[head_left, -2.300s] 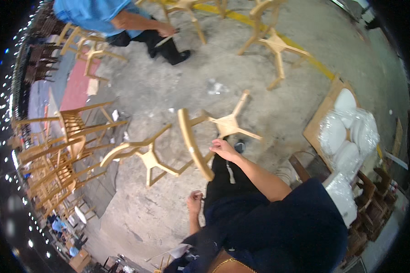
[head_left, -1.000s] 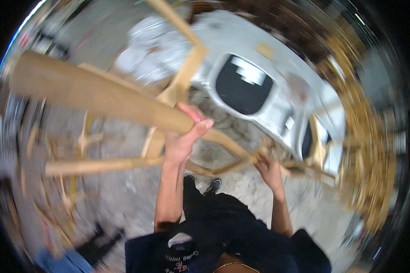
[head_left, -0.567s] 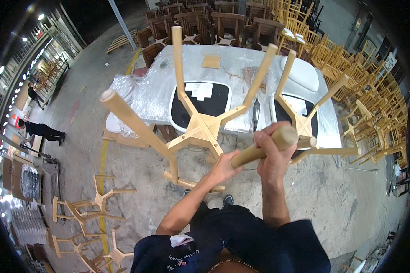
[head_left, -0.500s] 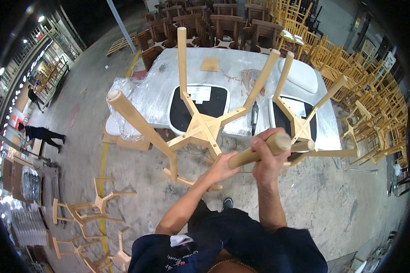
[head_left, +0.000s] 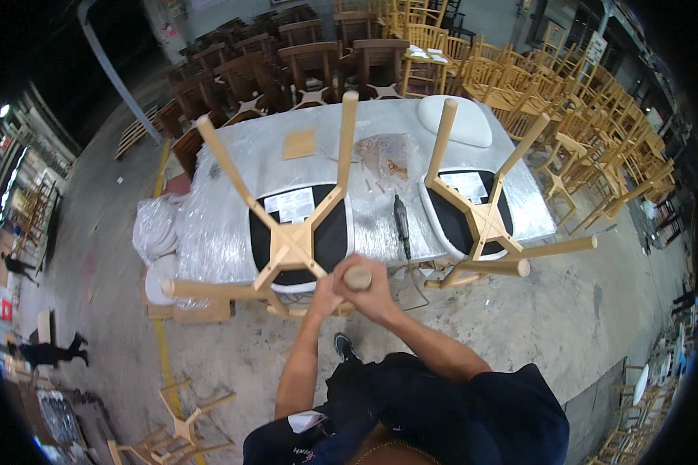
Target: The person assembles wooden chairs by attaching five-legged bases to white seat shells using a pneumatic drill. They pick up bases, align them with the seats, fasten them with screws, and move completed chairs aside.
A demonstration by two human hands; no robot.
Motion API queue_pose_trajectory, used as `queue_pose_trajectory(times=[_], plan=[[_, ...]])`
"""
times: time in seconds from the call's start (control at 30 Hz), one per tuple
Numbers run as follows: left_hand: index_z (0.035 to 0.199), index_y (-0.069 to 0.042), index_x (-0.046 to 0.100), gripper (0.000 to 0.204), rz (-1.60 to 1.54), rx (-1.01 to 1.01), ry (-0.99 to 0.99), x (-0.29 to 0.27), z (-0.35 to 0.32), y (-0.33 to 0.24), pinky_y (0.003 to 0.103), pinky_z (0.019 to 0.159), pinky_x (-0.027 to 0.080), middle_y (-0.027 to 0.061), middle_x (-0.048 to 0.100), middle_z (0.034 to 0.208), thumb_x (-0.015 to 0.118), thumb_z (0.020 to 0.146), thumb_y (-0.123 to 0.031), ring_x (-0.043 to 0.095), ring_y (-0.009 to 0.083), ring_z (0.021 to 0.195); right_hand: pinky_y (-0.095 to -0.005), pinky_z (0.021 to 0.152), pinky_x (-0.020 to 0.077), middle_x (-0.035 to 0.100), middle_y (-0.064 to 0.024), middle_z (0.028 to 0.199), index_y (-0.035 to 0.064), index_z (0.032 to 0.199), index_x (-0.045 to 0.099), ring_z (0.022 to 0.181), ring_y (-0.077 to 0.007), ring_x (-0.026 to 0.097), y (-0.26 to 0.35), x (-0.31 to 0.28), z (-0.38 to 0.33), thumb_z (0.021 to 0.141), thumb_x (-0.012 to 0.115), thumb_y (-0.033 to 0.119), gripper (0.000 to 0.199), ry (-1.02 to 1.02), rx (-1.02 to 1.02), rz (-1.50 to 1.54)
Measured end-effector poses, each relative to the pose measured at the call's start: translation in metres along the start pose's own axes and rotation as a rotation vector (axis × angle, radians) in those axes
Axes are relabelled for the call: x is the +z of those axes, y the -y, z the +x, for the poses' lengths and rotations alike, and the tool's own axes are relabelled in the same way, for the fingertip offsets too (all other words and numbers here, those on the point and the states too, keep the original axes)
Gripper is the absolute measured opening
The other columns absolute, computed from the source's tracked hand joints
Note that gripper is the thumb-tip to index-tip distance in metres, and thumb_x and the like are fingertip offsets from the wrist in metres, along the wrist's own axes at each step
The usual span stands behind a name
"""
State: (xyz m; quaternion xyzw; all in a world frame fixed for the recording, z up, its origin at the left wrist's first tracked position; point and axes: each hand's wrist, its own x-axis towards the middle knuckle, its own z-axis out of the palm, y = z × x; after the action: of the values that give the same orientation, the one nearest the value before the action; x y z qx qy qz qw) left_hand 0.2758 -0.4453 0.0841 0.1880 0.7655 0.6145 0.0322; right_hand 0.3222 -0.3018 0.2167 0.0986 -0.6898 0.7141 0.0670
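An upside-down wooden chair frame (head_left: pixel 293 246) with pale legs rests over a seat (head_left: pixel 327 246) that has a black underside and a white rim. Both my hands are closed around its near right leg, whose round end points up at me. My left hand (head_left: pixel 327 296) wraps the leg from the left, and my right hand (head_left: pixel 374 294) grips it from the right, just below the end. To the right, a second chair frame (head_left: pixel 488 223) stands on a similar seat (head_left: pixel 444 203). Between the two seats lies a dark power screwdriver (head_left: pixel 402 221) with a cable.
Plastic wrap covers the table (head_left: pixel 217 240). On it are a cardboard piece (head_left: pixel 299 143), a clear bag (head_left: pixel 384 159) and a white seat (head_left: pixel 454 122). Brown chairs (head_left: pixel 310 66) and stacked pale chairs (head_left: pixel 512 85) stand behind. More frames (head_left: pixel 184 428) lie on the floor at left; a person (head_left: pixel 50 354) is beyond.
The near chair frame has come down from a raised position onto the seat, with both hands still on its leg. My view has shifted, so the table appears more to the left.
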Motion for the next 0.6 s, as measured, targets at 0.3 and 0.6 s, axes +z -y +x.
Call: queue_pose_trajectory(times=[0.3, 0.6], plan=[[0.111, -0.003, 0.069, 0.039, -0.004, -0.088, -0.242, 0.006, 0.001, 0.079, 0.041, 0.096, 0.053, 0.0134, 0.072, 0.109, 0.088, 0.076, -0.007, 0.069, 0.0302, 0.104, -0.0356, 0.104, 0.0534, 0.072, -0.0121, 0.124, -0.0021, 0.13, 0.069, 0.118, -0.023, 0.068, -0.091, -0.109, 0.103, 0.094, 0.081, 0.029, 0.049, 0.592, 0.478, 0.307], [0.139, -0.003, 0.058, 0.064, 0.149, -0.545, -0.879, 0.059, 0.017, 0.082, 0.041, 0.101, 0.048, 0.0169, 0.059, 0.134, 0.085, 0.082, -0.016, 0.057, 0.0288, 0.121, -0.0388, 0.082, 0.059, 0.077, -0.0225, 0.096, -0.0003, 0.109, 0.078, 0.092, -0.0316, 0.077, -0.362, -0.293, 0.339, 0.092, 0.065, 0.007, 0.022, -0.436, 0.075, -0.878]])
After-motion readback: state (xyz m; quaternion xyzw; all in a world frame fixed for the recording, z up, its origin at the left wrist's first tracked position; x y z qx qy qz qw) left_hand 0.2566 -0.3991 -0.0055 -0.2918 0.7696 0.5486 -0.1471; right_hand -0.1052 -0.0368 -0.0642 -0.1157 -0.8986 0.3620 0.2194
